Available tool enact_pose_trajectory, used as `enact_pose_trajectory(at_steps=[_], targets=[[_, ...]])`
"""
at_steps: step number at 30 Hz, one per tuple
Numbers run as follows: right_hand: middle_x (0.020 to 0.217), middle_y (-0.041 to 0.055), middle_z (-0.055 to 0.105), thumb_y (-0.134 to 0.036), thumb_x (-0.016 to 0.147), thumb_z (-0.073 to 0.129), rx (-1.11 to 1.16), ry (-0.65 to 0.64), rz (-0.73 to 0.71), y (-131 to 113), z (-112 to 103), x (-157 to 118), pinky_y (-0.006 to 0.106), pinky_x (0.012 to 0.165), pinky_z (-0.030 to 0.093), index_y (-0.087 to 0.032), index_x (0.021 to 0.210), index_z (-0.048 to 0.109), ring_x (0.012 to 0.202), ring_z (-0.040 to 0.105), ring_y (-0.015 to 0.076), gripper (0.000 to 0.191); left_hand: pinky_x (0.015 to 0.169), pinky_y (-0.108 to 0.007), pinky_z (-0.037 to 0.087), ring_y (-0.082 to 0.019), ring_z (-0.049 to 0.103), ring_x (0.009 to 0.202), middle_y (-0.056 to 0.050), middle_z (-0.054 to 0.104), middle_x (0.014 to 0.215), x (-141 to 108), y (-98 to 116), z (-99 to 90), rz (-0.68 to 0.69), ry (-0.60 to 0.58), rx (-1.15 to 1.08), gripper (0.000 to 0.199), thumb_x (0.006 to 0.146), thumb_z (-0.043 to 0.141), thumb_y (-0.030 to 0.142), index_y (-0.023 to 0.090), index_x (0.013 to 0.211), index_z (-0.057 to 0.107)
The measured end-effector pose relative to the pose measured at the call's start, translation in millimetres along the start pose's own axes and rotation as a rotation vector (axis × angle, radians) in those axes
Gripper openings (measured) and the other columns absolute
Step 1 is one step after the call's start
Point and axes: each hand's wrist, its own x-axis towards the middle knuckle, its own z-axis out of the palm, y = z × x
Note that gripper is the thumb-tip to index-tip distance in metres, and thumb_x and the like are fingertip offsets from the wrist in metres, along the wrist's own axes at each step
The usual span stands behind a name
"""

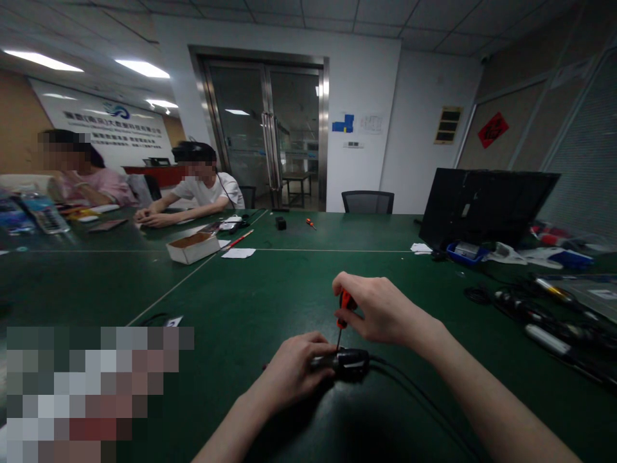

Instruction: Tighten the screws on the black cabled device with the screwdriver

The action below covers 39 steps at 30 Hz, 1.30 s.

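My right hand [373, 305] grips the red and black handle of a small screwdriver [344, 308], which stands nearly upright with its shaft pointing down. The tip meets a black device [351, 364] lying on the green table [231, 302]; the exact contact spot is too small to make out. My left hand [299, 365] is closed around the left end of that device, fingers pressed on it. A black cable [414, 389] runs from the device's right end toward the bottom right.
An open white box [193, 248] and papers [238, 253] lie at centre left. A second screwdriver [311, 224] and a small black block [281, 223] are farther back. A monitor [486, 206], blue tray [466, 252] and cables occupy the right. Two people sit at the far left.
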Motion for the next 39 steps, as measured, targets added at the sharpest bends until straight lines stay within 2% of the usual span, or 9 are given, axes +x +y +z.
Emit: enact_pose_trajectory(at_steps=[6, 10, 14, 17, 23, 28, 31, 35, 39], targets=[[0.075, 0.002, 0.064, -0.05, 0.09, 0.065, -0.185, 0.017, -0.011, 2.2, -0.3, 1.6, 0.026, 0.055, 0.02, -0.02, 0.085, 0.056, 0.063, 0.054, 0.0139, 0.032, 0.089, -0.03, 0.047, -0.023, 0.064, 0.103, -0.005, 0.067, 0.119, -0.7, 1.6, -0.9, -0.026, -0.005, -0.007, 0.031, 0.089, 0.063, 0.021, 0.027, 0.118, 0.072], [0.09, 0.0028, 0.066, -0.025, 0.086, 0.068, -0.029, 0.014, -0.079, -1.5, -5.7, -3.1, 0.025, 0.061, 0.03, -0.019, 0.094, 0.057, 0.075, 0.056, 0.0138, 0.015, 0.087, -0.03, 0.047, -0.024, 0.064, 0.103, -0.005, 0.067, 0.118, -0.8, 5.2, -3.4, -0.029, -0.017, 0.001, 0.03, 0.089, 0.063, 0.021, 0.027, 0.116, 0.073], [0.091, 0.0016, 0.066, -0.011, 0.082, 0.062, 0.113, -0.039, -0.07, -3.6, -6.4, -5.0, 0.024, 0.063, 0.034, -0.019, 0.101, 0.055, 0.074, 0.056, 0.0119, 0.021, 0.086, -0.03, 0.048, -0.024, 0.064, 0.103, -0.005, 0.068, 0.116, -0.8, 6.4, -4.5, -0.027, -0.017, -0.004, 0.028, 0.089, 0.062, 0.02, 0.027, 0.114, 0.074], [0.09, 0.002, 0.068, -0.019, 0.086, 0.067, 0.029, -0.013, -0.023, -3.0, -3.2, -2.3, 0.024, 0.06, 0.031, -0.019, 0.103, 0.056, 0.072, 0.057, 0.0131, 0.02, 0.087, -0.03, 0.048, -0.024, 0.064, 0.103, -0.005, 0.068, 0.117, -0.7, 4.4, -3.1, -0.03, -0.015, -0.004, 0.029, 0.089, 0.062, 0.021, 0.027, 0.114, 0.074], [0.071, 0.003, 0.066, -0.048, 0.088, 0.067, -0.202, -0.02, 0.05, -3.3, -2.7, 1.2, 0.028, 0.055, 0.02, -0.018, 0.086, 0.057, 0.062, 0.056, 0.0156, 0.032, 0.09, -0.031, 0.048, -0.024, 0.064, 0.105, -0.006, 0.067, 0.119, -0.5, 1.1, -0.4, -0.033, 0.001, -0.009, 0.032, 0.089, 0.064, 0.024, 0.027, 0.12, 0.072], [0.087, 0.0026, 0.067, -0.021, 0.082, 0.068, 0.053, -0.013, -0.071, -3.8, -6.0, -3.8, 0.024, 0.061, 0.034, -0.018, 0.099, 0.055, 0.072, 0.058, 0.0138, 0.022, 0.086, -0.029, 0.048, -0.024, 0.064, 0.102, -0.006, 0.068, 0.116, 0.2, 2.2, -1.0, -0.021, -0.013, 0.006, 0.028, 0.088, 0.063, 0.022, 0.026, 0.113, 0.074], [0.087, 0.0015, 0.066, -0.013, 0.083, 0.064, 0.102, -0.028, -0.05, -2.7, -4.6, -3.7, 0.023, 0.061, 0.034, -0.018, 0.102, 0.054, 0.07, 0.057, 0.0121, 0.022, 0.086, -0.029, 0.048, -0.024, 0.064, 0.104, -0.006, 0.068, 0.118, 0.1, 3.4, -1.6, -0.034, -0.003, 0.002, 0.026, 0.087, 0.065, 0.022, 0.025, 0.111, 0.075], [0.083, 0.0017, 0.068, -0.032, 0.086, 0.072, -0.054, 0.014, -0.016, -1.2, -0.4, 0.6, 0.025, 0.057, 0.026, -0.019, 0.099, 0.055, 0.068, 0.058, 0.014, 0.025, 0.089, -0.03, 0.048, -0.024, 0.064, 0.105, -0.005, 0.068, 0.118, -0.8, 5.2, -2.2, -0.05, -0.002, -0.005, 0.029, 0.087, 0.066, 0.022, 0.025, 0.114, 0.074], [0.077, 0.0027, 0.067, -0.05, 0.089, 0.068, -0.155, 0.016, -0.024, -2.1, 0.3, 2.2, 0.027, 0.056, 0.02, -0.019, 0.087, 0.055, 0.067, 0.058, 0.0153, 0.033, 0.091, -0.03, 0.048, -0.023, 0.065, 0.104, -0.005, 0.069, 0.118, -1.4, 4.9, -1.9, -0.047, 0.009, -0.013, 0.032, 0.088, 0.065, 0.022, 0.025, 0.119, 0.072]])
